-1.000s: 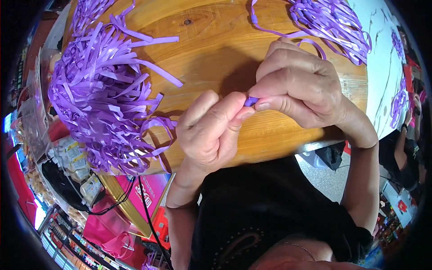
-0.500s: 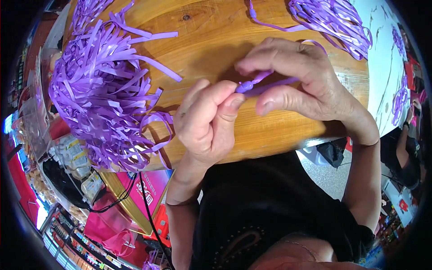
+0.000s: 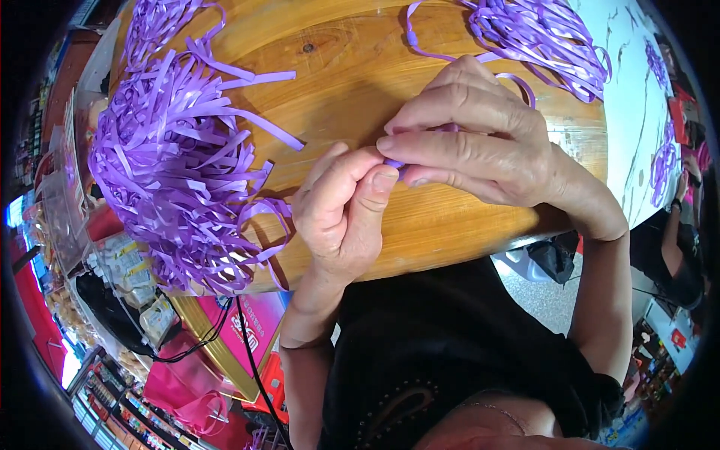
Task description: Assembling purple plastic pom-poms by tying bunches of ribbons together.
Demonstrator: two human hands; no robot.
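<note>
Thumb and forefinger of my left hand (image 3: pixel 341 206) pinch a narrow purple ribbon (image 3: pixel 395 163), of which only a small piece shows between the fingertips. My right hand (image 3: pixel 480 139) has closed in from the right, its thumb and fingertips pressed together around the same ribbon, right beside the left fingertips. The knotted part is mostly covered by the fingers. Both hands are above the wooden table (image 3: pixel 352 52). Left of them lies a big heap of loose purple ribbons (image 3: pixel 176 172). Beyond the right hand is a bundle of looped, knotted purple ribbons (image 3: pixel 540 37).
A white marble-patterned surface (image 3: pixel 637 112) adjoins the table at the right, with more purple ribbons (image 3: pixel 664 165) on it. Clear plastic packages (image 3: pixel 124 262) crowd the left side above a pink box (image 3: pixel 251 322). A black cable (image 3: pixel 251 360) hangs down. Another person's arm (image 3: pixel 675 217) shows far right.
My right hand's thumb and fingers have closed from a wide gap onto the ribbon, right against the left fingertips. The knot that was visible is now mostly hidden. My left hand keeps its pinch.
</note>
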